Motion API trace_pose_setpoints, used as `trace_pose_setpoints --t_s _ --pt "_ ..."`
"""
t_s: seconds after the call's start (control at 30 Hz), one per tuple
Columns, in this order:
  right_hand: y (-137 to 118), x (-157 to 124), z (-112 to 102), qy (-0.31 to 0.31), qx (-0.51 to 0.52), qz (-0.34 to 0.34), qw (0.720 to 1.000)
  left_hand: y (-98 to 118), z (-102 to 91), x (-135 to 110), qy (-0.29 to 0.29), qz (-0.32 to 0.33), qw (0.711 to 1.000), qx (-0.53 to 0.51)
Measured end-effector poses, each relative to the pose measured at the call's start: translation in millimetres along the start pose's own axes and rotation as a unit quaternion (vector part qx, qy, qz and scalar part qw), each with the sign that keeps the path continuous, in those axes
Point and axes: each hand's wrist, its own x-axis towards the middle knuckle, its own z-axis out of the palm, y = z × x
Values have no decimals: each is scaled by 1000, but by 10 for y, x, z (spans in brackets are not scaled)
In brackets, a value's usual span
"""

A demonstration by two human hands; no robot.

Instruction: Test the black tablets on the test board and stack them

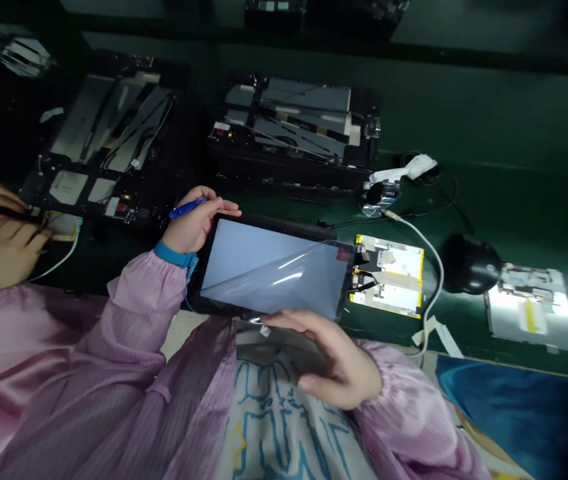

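Observation:
A tablet-like display panel (259, 260) with a lit pale screen lies in front of me, a clear film lifted in a fold across it. My left hand (191, 223) is at its upper left corner, with a blue pen (188, 207) tucked in the grip and the fingertips over the panel's edge. Below the lower edge, my right hand (331, 360) hovers with fingers stretched out and thumb apart, holding nothing; its fingertips are close to the frame, and I cannot tell if they touch. Black leads run from the panel's right side to a yellow-edged board (398, 280).
Two stacks of opened panels, one central (304, 160) and one left (71, 137), stand behind. A co-worker's hands (7, 250) work at far left. To the right are a white cable (437, 257), a round black object (471, 263) and a silver plate (557, 313).

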Motion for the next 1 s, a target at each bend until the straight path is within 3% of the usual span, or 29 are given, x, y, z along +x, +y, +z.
trace_pose_setpoints --t_s 0.2,0.3,0.37,0.43,0.53,0.67,0.73,0.8,0.9,1.0 --pt "-32 137 214 -91 -61 -76 991 14 -11 24 -10 14 1000 6" --pt "-45 204 243 -98 -123 -106 982 19 -15 31 -15 20 1000 12" --pt "-35 275 200 -77 -217 -110 967 21 -15 34 -13 19 1000 18" --pt "-11 377 134 -52 -347 -73 934 19 -16 37 -9 13 1000 23" --pt "42 552 59 -30 -500 37 865 11 -26 49 -6 11 1000 27" --pt "84 631 24 -26 -558 88 825 -4 -49 65 -20 24 999 24" --pt "68 543 -14 -15 -565 80 821 -8 -55 67 -27 28 999 21" --pt "24 382 -83 21 -543 65 837 -9 -52 64 -25 27 999 21" --pt "-59 98 -224 112 -474 51 872 -5 -36 56 -15 22 999 25" --pt "-102 -130 -334 201 -449 69 868 -1 -25 52 -7 21 999 31"
